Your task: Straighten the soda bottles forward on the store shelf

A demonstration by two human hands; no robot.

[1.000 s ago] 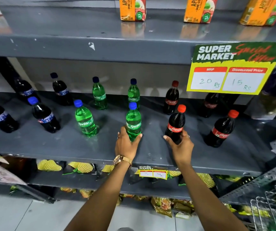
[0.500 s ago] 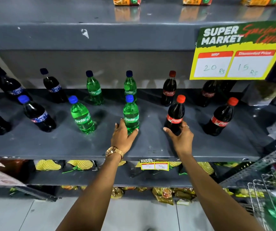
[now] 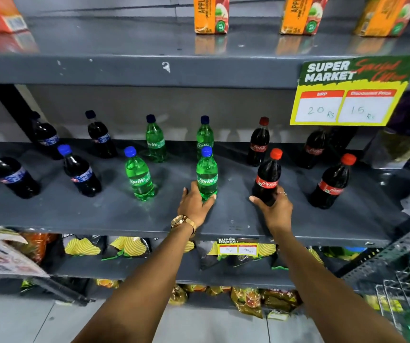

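Note:
Soda bottles stand in two loose rows on a grey shelf (image 3: 100, 214). My left hand (image 3: 194, 205), with a gold watch on its wrist, grips the base of a green Sprite bottle (image 3: 207, 173) in the front row. My right hand (image 3: 274, 210), wearing a ring, grips the base of a red-capped Coca-Cola bottle (image 3: 267, 177) beside it. Another Sprite bottle (image 3: 138, 175) stands to the left and another Coca-Cola bottle (image 3: 330, 184) to the right. Dark blue-capped cola bottles (image 3: 80, 172) fill the left end. More bottles stand behind, near the back wall.
A yellow and green price sign (image 3: 350, 92) hangs from the shelf above and hides part of a rear bottle. Orange juice cartons (image 3: 210, 14) stand on the upper shelf. Snack bags (image 3: 124, 247) fill the lower shelves. A wire basket (image 3: 407, 295) sits at the lower right.
Both hands stay on the same two bottles. The head camera has tilted, first down and then back up, so the shelves shifted in view; the bottles show little movement on the shelf.

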